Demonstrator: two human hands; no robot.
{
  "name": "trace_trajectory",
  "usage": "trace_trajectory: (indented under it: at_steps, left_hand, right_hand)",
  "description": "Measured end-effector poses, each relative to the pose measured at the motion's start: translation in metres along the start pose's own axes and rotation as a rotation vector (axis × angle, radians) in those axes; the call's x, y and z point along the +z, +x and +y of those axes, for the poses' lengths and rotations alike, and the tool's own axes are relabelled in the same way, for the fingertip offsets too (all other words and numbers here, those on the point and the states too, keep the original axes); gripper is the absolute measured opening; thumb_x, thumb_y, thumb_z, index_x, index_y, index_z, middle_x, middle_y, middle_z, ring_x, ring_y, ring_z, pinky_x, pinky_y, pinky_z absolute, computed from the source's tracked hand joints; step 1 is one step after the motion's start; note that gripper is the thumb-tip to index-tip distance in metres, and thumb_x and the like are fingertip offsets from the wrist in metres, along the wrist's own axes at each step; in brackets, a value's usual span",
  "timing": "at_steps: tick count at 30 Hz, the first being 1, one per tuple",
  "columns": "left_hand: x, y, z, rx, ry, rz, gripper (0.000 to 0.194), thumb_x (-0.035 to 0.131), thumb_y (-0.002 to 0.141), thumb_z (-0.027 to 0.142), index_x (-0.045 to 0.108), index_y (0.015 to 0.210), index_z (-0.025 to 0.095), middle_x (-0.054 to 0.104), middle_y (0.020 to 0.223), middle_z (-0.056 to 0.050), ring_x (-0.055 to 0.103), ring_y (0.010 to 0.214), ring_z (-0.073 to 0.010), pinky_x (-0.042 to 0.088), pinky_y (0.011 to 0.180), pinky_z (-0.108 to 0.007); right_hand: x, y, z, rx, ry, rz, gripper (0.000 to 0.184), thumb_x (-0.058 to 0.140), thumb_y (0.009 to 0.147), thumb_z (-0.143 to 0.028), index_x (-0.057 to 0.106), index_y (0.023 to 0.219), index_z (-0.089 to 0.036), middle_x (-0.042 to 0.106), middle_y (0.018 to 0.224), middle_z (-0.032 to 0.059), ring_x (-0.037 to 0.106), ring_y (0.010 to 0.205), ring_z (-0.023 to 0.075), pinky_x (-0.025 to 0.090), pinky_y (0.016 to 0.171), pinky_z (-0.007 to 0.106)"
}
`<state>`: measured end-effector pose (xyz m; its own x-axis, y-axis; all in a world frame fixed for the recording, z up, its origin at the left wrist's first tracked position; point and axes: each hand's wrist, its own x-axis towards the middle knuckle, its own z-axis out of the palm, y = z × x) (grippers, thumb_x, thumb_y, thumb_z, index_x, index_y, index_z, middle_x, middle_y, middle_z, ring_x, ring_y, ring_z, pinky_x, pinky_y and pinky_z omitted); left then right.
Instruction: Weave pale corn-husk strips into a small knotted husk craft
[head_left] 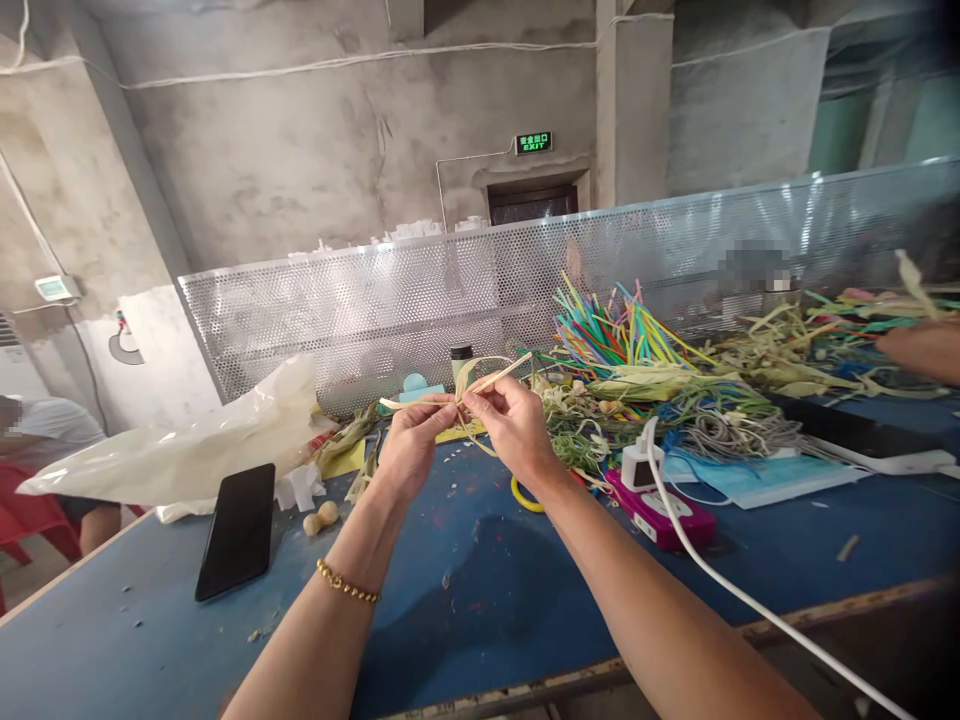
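Observation:
My left hand (409, 445) and my right hand (514, 420) meet above the middle of the blue table (487, 590), each pinched closed. Between their fingertips are pale corn-husk strips (463, 380), crossed or knotted where the thumbs meet. One strip end sticks out to the left, another to the upper right, and a loop stands up in the middle. A thin end hangs below the fingers. The exact crossing point is partly covered by my fingertips. Just behind the hands stands a small dark-lidded jar (461, 358).
Black phone (236, 530) and wooden beads (321, 517) lie left, near a plastic bag (187, 440). Right are colourful pipe cleaners (622, 330), husk and string piles, a magenta power strip (664, 510) with white cable, and a blue mask (765, 478). Another person's hand (922, 348) is far right.

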<state>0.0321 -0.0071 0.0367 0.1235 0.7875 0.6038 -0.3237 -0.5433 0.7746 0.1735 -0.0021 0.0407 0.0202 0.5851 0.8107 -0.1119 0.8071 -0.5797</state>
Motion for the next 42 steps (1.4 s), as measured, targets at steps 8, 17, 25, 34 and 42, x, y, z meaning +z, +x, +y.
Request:
trace_trajectory:
  at_steps: [8,17,25,34,42]
  left_hand:
    - [0.003,0.000,-0.004,0.013,-0.032,0.033,0.017,0.078,0.074,0.031,0.077,0.077,0.015,0.067,0.080,-0.005,0.060,0.079,-0.0179,0.045,0.083,-0.033]
    - [0.000,0.001,-0.007,-0.001,-0.039,0.023,0.023,0.082,0.073,0.037,0.076,0.077,0.015,0.066,0.082,-0.005,0.059,0.076,-0.0168,0.046,0.079,-0.033]
    - [-0.014,0.006,-0.009,-0.027,0.079,0.018,0.034,0.085,0.071,0.046,0.075,0.070,0.014,0.068,0.071,-0.005,0.056,0.067,-0.0147,0.041,0.069,-0.030]
    - [-0.009,-0.003,-0.023,-0.108,0.185,0.024,0.024,0.083,0.068,0.035,0.073,0.061,0.015,0.067,0.060,-0.005,0.057,0.060,-0.0159,0.041,0.063,-0.030]
    - [0.001,-0.018,-0.039,-0.123,0.187,0.193,0.022,0.082,0.067,0.025,0.069,0.053,0.016,0.063,0.052,-0.003,0.050,0.052,-0.0134,0.039,0.057,-0.029]
  right_hand:
    - [0.004,-0.001,0.003,0.107,-0.020,0.043,0.021,0.070,0.081,-0.038,0.060,0.077,-0.020,0.064,0.067,0.0016,0.062,0.062,0.0163,0.050,0.059,0.029]
    - [0.003,0.000,0.008,0.149,0.034,0.039,0.023,0.071,0.079,-0.040,0.061,0.077,-0.019,0.064,0.069,0.0017,0.059,0.061,0.0156,0.050,0.057,0.029]
    - [0.005,-0.003,0.015,0.061,-0.064,-0.002,0.023,0.070,0.082,-0.041,0.063,0.078,-0.020,0.064,0.068,0.0013,0.059,0.060,0.0160,0.049,0.058,0.029]
    - [-0.011,-0.016,0.036,0.196,-0.201,0.028,0.028,0.071,0.076,-0.044,0.065,0.076,-0.017,0.067,0.072,0.0037,0.059,0.062,0.0154,0.047,0.058,0.027]
    - [-0.012,-0.038,0.036,0.217,-0.243,-0.004,0.026,0.069,0.078,-0.045,0.064,0.076,-0.020,0.064,0.064,0.0002,0.058,0.059,0.0159,0.046,0.057,0.027]
